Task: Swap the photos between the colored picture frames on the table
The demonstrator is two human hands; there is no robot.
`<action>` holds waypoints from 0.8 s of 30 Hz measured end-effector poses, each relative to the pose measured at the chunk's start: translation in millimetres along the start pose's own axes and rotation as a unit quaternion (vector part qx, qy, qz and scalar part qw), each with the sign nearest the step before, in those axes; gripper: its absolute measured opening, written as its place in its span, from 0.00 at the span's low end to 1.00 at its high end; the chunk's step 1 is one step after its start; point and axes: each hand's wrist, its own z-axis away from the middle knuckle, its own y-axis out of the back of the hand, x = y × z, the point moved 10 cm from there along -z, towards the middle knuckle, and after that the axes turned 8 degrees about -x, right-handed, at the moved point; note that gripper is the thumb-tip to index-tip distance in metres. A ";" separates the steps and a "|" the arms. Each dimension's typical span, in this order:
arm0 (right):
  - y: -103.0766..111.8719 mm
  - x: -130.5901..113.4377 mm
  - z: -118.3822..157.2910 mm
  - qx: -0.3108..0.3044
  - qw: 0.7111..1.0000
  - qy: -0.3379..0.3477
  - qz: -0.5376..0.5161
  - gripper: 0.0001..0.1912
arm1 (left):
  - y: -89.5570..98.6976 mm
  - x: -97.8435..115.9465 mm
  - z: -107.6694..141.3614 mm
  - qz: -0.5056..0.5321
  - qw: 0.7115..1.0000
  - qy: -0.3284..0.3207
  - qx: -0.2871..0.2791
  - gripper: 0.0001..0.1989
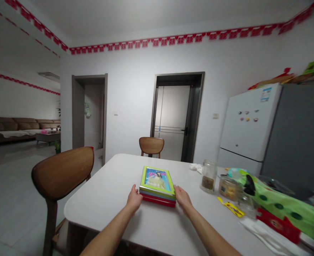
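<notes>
A stack of flat rectangular pieces lies on the white table between my hands. On top is a lime-green picture frame (157, 180), its picture showing a figure in a pale dress on blue. Below it show a greyish-blue edge and red edges (157, 200); what kind of pieces these are I cannot tell. My left hand (134, 199) is closed against the left side of the stack, thumb near its upper edge. On the opposite side, my right hand (183, 197) grips the stack, with its fingers partly hidden.
On the right of the table (103, 202) stand a glass jar (208, 177), a container of pale pieces (228, 187), a yellow packet (233, 208) and a green patterned bag (282, 202). Wooden chairs stand at the left (66, 174) and far side (151, 145).
</notes>
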 end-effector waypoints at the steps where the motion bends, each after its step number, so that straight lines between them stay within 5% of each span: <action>1: 7.4 -8.4 2.9 0.021 1.000 -0.004 0.006 0.27 | 4.4 10.0 5.2 0.011 1.000 -0.004 0.008 0.33; 3: 17.8 -40.9 14.6 0.048 0.998 0.021 -0.015 0.31 | 7.8 41.3 17.7 0.036 0.999 -0.029 0.015 0.31; 5: 22.5 -95.5 36.0 0.043 0.987 0.117 -0.101 0.33 | 0.5 85.2 34.6 0.068 0.995 -0.074 0.001 0.29; 8: 24.2 -177.7 81.0 -0.039 0.919 0.263 -0.291 0.36 | -23.0 155.8 69.2 0.119 0.979 -0.157 -0.060 0.31; 10: 29.1 -207.4 105.1 -0.076 0.876 0.290 -0.377 0.36 | -42.8 205.2 100.8 0.243 0.916 -0.266 -0.176 0.37; 12: 34.6 -218.3 119.0 -0.091 0.853 0.290 -0.425 0.36 | -51.5 228.0 123.3 0.297 0.875 -0.296 -0.243 0.42; 20: 30.4 -200.0 119.3 -0.108 0.843 0.251 -0.464 0.32 | -56.5 214.0 125.5 0.322 0.869 -0.262 -0.271 0.45; 24: 26.5 -179.7 105.7 -0.084 0.840 0.182 -0.504 0.11 | -54.9 197.6 106.6 0.324 0.894 -0.192 -0.243 0.25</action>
